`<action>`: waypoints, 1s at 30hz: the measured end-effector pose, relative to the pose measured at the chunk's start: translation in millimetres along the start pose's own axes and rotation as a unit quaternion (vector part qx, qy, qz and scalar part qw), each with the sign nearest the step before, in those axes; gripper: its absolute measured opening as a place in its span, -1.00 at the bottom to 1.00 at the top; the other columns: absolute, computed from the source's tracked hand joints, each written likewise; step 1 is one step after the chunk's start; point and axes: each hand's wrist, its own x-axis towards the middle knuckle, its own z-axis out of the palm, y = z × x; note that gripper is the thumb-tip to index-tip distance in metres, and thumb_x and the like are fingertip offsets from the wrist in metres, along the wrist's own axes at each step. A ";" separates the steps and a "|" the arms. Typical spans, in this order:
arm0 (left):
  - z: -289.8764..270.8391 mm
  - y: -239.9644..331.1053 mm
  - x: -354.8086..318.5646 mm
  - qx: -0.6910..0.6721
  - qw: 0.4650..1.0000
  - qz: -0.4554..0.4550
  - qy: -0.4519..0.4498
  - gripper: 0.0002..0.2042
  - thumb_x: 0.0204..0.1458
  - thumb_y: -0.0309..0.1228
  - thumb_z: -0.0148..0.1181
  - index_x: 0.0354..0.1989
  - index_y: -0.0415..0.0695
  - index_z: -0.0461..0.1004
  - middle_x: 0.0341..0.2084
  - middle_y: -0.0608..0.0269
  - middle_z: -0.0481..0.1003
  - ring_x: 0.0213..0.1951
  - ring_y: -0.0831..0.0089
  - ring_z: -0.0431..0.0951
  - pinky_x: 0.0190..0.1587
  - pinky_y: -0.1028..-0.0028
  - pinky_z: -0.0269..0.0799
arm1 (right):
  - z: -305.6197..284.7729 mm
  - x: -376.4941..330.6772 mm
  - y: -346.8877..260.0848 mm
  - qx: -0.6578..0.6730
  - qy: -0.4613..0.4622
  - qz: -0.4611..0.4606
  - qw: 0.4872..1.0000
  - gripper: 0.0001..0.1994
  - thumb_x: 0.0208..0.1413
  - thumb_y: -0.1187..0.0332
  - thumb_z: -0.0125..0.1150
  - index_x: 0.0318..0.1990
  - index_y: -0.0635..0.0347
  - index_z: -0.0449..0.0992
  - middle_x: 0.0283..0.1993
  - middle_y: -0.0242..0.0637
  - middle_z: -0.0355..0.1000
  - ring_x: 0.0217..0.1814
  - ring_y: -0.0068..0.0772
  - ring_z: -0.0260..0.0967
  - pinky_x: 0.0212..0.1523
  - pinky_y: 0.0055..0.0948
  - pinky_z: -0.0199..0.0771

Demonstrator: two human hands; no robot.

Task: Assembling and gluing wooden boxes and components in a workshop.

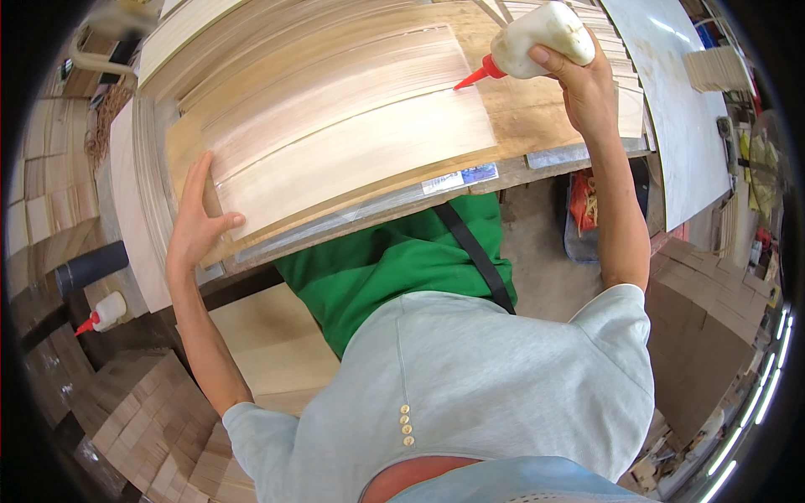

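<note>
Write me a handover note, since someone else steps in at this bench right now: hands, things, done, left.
Right hand grips a white glue bottle, red nozzle pointing at the pale wood sheet.
Left hand presses flat on the sheet's near left corner, on the workbench.
Second glue bottle sits low on the left.
Done: no glue visible on the sheet.
Left: probably gluing the whole sheet.

The right hand (pixel 583 84) grips a white glue bottle (pixel 541 38) whose red nozzle (pixel 476 75) touches the far right of pale wooden strips (pixel 344 142), while the left hand (pixel 197 226) presses their near left corner on the workbench (pixel 537 117).
</note>
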 end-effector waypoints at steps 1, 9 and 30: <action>0.0 -0.6 -0.3 0.008 1.000 0.004 -0.001 -0.01 -0.48 -0.55 0.36 0.33 -0.16 0.05 0.33 0.02 0.05 0.38 0.18 -0.03 0.40 0.34 -0.15 | -3.9 1.6 1.7 0.002 0.006 -0.001 1.000 -0.55 0.04 0.44 0.30 0.10 0.26 0.33 -0.02 -0.24 0.44 0.06 -0.36 0.39 0.04 -0.35 0.44; -0.7 16.5 -2.0 0.044 0.998 0.052 0.010 0.02 -0.47 -0.51 0.42 0.35 -0.13 0.03 0.33 -0.03 0.03 0.38 0.14 -0.04 0.39 0.28 -0.15 | -8.8 -3.9 -27.1 0.114 0.077 0.088 0.987 -0.62 0.03 0.41 0.24 0.02 0.27 0.36 -0.09 -0.24 0.46 -0.05 -0.39 0.45 -0.17 -0.39 0.55; 74.4 119.0 43.1 0.122 0.971 0.197 -0.060 0.08 -0.54 -0.14 0.54 0.33 0.01 0.11 0.38 0.04 -0.09 0.40 0.03 -0.18 0.34 0.09 -0.12 | 26.4 21.3 63.4 0.267 0.254 0.013 0.930 -0.66 0.07 0.44 0.24 -0.02 0.37 0.37 -0.05 -0.12 0.41 -0.02 -0.21 0.45 -0.25 -0.21 0.70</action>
